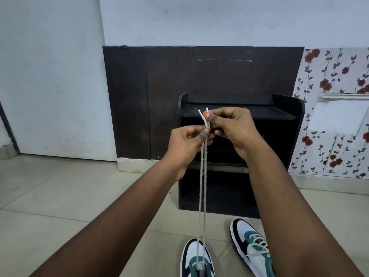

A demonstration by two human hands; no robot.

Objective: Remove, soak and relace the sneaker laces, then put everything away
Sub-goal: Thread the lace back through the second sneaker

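Two white, black and green sneakers stand on the tiled floor at the bottom of the head view. From the left sneaker (196, 258) a white lace (202, 196) runs straight up in two strands to my hands. My left hand (189, 142) pinches both strands a little below their tips. My right hand (229, 124) pinches the strands just above, with the two white tips sticking out over its thumb. The right sneaker (249, 246) is laced, and my right forearm hides part of it.
A black shoe rack (287, 120) with open shelves stands behind my hands against a dark brown wall panel (151, 86). Flowered wallpaper (335, 116) covers the wall at the right. Pale floor tiles (60, 196) spread to the left.
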